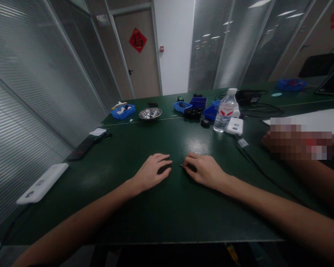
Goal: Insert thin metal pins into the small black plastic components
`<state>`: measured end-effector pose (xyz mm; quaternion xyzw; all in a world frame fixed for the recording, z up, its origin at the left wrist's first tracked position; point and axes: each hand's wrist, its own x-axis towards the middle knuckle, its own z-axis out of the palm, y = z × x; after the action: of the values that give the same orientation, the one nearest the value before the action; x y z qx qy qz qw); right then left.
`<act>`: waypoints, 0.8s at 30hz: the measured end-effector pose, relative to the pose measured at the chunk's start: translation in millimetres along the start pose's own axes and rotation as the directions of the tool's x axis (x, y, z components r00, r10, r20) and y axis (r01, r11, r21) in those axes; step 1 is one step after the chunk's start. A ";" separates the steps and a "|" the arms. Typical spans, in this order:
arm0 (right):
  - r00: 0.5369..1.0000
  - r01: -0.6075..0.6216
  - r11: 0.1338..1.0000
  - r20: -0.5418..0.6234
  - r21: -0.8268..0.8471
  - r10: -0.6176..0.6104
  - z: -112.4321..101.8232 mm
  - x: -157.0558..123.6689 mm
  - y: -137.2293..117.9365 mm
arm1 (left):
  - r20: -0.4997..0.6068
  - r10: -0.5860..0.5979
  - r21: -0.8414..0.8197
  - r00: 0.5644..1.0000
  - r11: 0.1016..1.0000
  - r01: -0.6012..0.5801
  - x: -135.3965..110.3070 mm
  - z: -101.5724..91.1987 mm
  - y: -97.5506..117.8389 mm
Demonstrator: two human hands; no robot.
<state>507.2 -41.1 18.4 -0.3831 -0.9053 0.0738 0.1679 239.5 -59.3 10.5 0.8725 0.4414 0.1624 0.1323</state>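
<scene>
My left hand (153, 170) rests on the dark green table (144, 215), fingers spread and nothing in them. Across a narrow gap, my right hand (204, 170) is closed in a pinch. From its fingertips a small, thin metal piece (180, 165) sticks out toward the left hand. Most of that piece is hidden by the fingers, so its kind does not show.
A water bottle (226, 111) stands beside a white power bank (235, 126) with a cable. Farther back are a steel bowl (150, 114) and blue trays (123, 111). Another white power bank (43, 184) lies left. A co-worker's arm (308, 170) reaches in at right.
</scene>
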 end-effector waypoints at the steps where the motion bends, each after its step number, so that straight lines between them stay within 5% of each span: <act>1: 1.000 -0.010 1.000 0.001 0.017 0.010 -0.4 0.2 0.6 | -0.006 -0.015 -0.026 1.000 1.000 0.015 0.2 0.0 -1.8; 8: 1.000 -0.020 0.998 0.002 0.059 0.020 -0.8 0.4 1.9 | -0.046 -0.107 -0.162 0.993 0.982 0.099 -1.6 -8.4 0.1; 13: 1.000 -0.018 0.998 -0.008 0.061 0.018 3.0 0.2 4.3 | 0.030 -0.147 -0.127 0.989 0.981 0.150 -3.2 -17.6 -0.8; 24: 1.000 -0.021 0.998 0.007 0.067 0.020 2.6 0.2 4.2 | 0.040 -0.178 -0.317 0.983 0.931 0.181 -4.1 -11.7 2.4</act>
<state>509.0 -38.0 15.0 -0.3864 -0.8988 0.1069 0.1771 234.3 -63.0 21.3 0.7966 0.4864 0.2139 0.2883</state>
